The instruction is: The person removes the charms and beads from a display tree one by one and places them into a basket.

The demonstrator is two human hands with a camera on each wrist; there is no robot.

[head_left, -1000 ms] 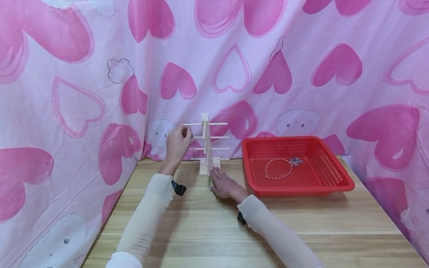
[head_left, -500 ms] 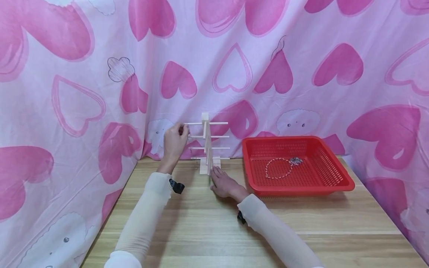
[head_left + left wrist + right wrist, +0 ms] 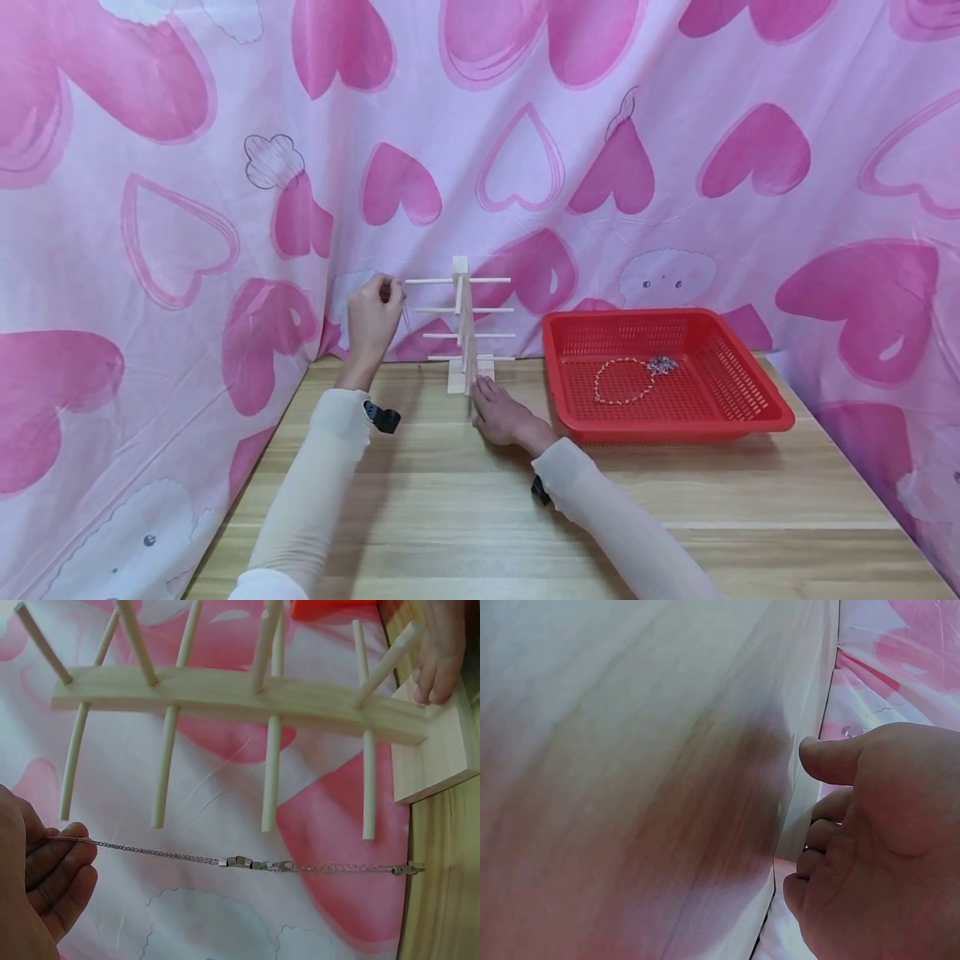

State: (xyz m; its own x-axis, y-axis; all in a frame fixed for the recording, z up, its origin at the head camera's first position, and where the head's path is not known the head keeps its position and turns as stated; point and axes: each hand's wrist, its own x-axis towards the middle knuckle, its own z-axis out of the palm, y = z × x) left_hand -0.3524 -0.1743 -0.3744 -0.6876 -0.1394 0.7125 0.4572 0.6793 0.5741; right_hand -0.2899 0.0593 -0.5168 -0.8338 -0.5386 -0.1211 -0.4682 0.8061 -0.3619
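My left hand [image 3: 373, 321] pinches one end of a silver chain necklace [image 3: 242, 862], which hangs down with small metal beads along its lower part. Hand and chain are just left of a wooden peg rack [image 3: 465, 321]; in the left wrist view the chain hangs apart from the pegs. The rack stands upright, with thin dowels sticking out on both sides of its post. At its foot my right hand [image 3: 502, 414] rests with extended fingers touching the base [image 3: 442, 761]. From the right wrist view, the right hand [image 3: 885, 832] holds nothing visible.
On the right of the wooden table [image 3: 480, 517] stands a red perforated basket [image 3: 667, 432]. Inside lie a looped pink-and-white beaded strand [image 3: 621, 402] and a small silvery bunch [image 3: 663, 365]. A pink heart-patterned curtain [image 3: 517, 108] hangs behind and at the sides.
My left hand has moved left, away from the rack's upper left pegs, with the necklace hanging from its fingers. The right hand stays at the base.
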